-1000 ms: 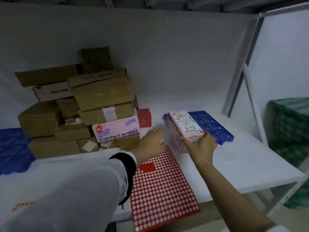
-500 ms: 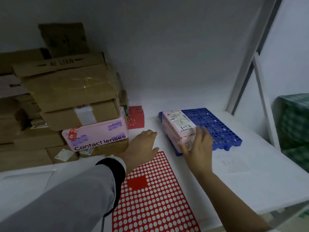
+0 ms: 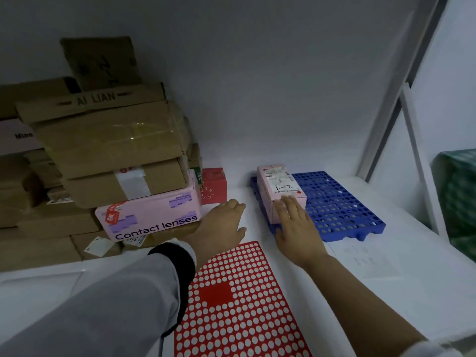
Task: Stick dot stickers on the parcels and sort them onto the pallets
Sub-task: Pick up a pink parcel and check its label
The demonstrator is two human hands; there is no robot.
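A pink parcel (image 3: 279, 186) marked "1-2", with a red dot sticker on its top, lies on the left part of the blue pallet (image 3: 340, 204). My right hand (image 3: 296, 225) has straight fingers pressed against the parcel's near end. My left hand (image 3: 221, 225) rests flat on the white table beside a pink "Contact lenses" box (image 3: 152, 217). The red sticker sheet (image 3: 239, 302) lies on the table in front of me, partly under my left wrist.
A tall stack of brown cardboard parcels (image 3: 108, 148) fills the left side. A small red box (image 3: 213, 185) stands behind my left hand. A white frame post (image 3: 401, 81) and a green checked bag (image 3: 458, 197) are at the right.
My right hand has let go of the pink parcel, set it on the blue pallet, and now pushes its near end with flat fingers. The view moved closer.
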